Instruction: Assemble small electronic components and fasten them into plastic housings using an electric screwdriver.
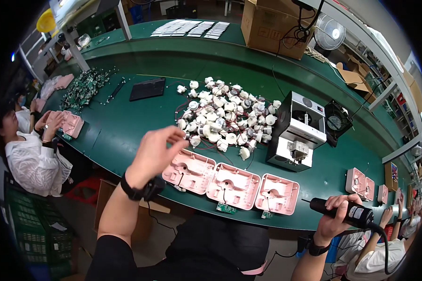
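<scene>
Seemingly, part-picking is in hand: the left hand (pixel 157 150) is hovering beside the heaped white wired parts (pixel 220 114), fingers loosely parted, while the right hand (pixel 336 218) is gripping a black electric screwdriver (pixel 320 207). Between them, 3 pink shells (pixel 241 188) are lying open; picking is probably calling for a careful pinch.

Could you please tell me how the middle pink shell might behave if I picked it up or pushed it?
The middle pink shell looks like thin moulded plastic, so it is probably light yet fairly stiff. Its broad, boxy shape suggests sliding rather than rolling. The green circuit board at its near edge seems wired to it and might dangle on lifting.
</scene>
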`<act>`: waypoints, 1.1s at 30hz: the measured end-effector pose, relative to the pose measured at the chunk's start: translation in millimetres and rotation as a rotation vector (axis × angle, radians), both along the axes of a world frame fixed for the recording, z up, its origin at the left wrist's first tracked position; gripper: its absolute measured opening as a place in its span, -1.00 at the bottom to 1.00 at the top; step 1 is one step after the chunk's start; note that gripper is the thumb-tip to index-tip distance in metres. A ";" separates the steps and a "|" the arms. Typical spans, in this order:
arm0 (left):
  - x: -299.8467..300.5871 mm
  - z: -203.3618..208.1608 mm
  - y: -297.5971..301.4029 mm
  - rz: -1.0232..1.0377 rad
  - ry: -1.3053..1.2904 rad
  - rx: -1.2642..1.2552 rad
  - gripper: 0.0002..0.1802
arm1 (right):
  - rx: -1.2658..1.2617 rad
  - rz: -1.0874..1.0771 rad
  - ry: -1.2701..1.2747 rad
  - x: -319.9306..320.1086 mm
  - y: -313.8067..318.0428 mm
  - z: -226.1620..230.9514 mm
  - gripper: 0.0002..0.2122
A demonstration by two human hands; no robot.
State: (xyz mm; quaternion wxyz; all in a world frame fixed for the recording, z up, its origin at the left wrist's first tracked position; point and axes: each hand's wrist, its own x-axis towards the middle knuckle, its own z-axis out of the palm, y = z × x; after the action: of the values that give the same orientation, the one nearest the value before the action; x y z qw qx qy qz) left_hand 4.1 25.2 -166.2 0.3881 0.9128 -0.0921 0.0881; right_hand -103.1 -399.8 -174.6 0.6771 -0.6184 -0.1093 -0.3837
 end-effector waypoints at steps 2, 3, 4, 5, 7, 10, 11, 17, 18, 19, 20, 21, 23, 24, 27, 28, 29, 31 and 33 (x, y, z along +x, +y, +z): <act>24.2 -1.5 25.9 -0.007 -0.029 0.208 -0.73 | -0.001 -0.074 0.036 6.1 -6.6 -3.6 -0.82; 31.0 -0.6 33.4 -0.022 -0.054 0.403 -0.74 | 0.013 -0.063 0.025 8.2 -8.3 -4.7 -0.82; 36.8 -4.6 33.8 -0.022 -0.063 0.410 -0.74 | 0.049 -0.081 0.038 6.5 -11.1 -7.1 -0.83; 41.6 -8.5 33.3 -0.053 -0.057 0.378 -0.74 | 0.086 -0.099 0.050 5.0 -13.1 -9.2 -0.83; 49.9 -12.8 30.6 -0.121 -0.039 0.312 -0.75 | 0.130 -0.124 0.061 5.6 -16.2 -11.0 -0.84; 69.6 -8.8 27.6 -0.110 -0.044 0.347 -0.71 | 0.156 -0.100 0.058 7.3 -18.5 -10.7 -0.84; 75.1 -7.0 26.4 -0.100 -0.046 0.360 -0.69 | 0.159 -0.107 0.055 8.1 -17.9 -11.8 -0.84; 89.8 6.9 -24.1 -0.371 -0.127 0.409 -0.67 | 0.105 -0.119 0.062 12.8 -20.0 -9.2 -0.86; 92.1 10.4 -31.1 -0.419 -0.139 0.442 -0.67 | 0.096 -0.124 0.054 10.9 -17.7 -6.7 -0.86; 99.0 11.9 -43.6 -0.481 -0.161 0.467 -0.68 | 0.080 -0.156 0.040 6.7 -14.9 -5.0 -0.86; 105.3 9.7 -49.6 -0.484 -0.150 0.505 -0.69 | 0.066 -0.147 0.056 5.2 -12.3 -4.1 -0.85; 106.7 3.9 -46.1 -0.486 -0.144 0.543 -0.70 | 0.051 -0.143 0.071 4.3 -8.7 -4.2 -0.84; 111.6 0.2 -43.7 -0.459 -0.110 0.609 -0.68 | 0.128 -0.104 0.090 5.8 -4.2 -16.5 -0.72; 108.8 1.4 -42.0 -0.429 -0.089 0.582 -0.65 | 0.106 -0.092 0.103 4.6 -2.7 -20.5 -0.70; 106.1 15.1 -40.5 -0.325 -0.007 0.360 -0.71 | 0.084 -0.098 0.134 2.5 -2.4 -28.5 -0.69; 108.7 15.0 -37.4 -0.289 0.019 0.252 -0.72 | 0.078 -0.128 0.114 0.8 -3.7 -25.0 -0.69; 111.5 11.7 -28.0 -0.302 0.000 0.249 -0.72 | 0.082 -0.128 0.135 0.7 -0.7 -21.9 -0.71; 116.8 5.0 -8.1 -0.227 0.012 -0.058 -0.71 | 0.090 -0.111 0.185 3.5 2.2 -14.7 -0.76; 119.1 5.4 -2.7 -0.186 0.016 -0.228 -0.71 | 0.084 -0.145 0.228 9.1 0.1 -2.2 -0.77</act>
State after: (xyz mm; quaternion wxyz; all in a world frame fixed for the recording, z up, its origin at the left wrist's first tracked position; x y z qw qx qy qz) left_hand 123.2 22.4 -160.7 0.4965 0.8509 -0.1626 0.0544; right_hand -94.0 -399.6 -176.8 0.6809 -0.6354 0.0297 -0.3630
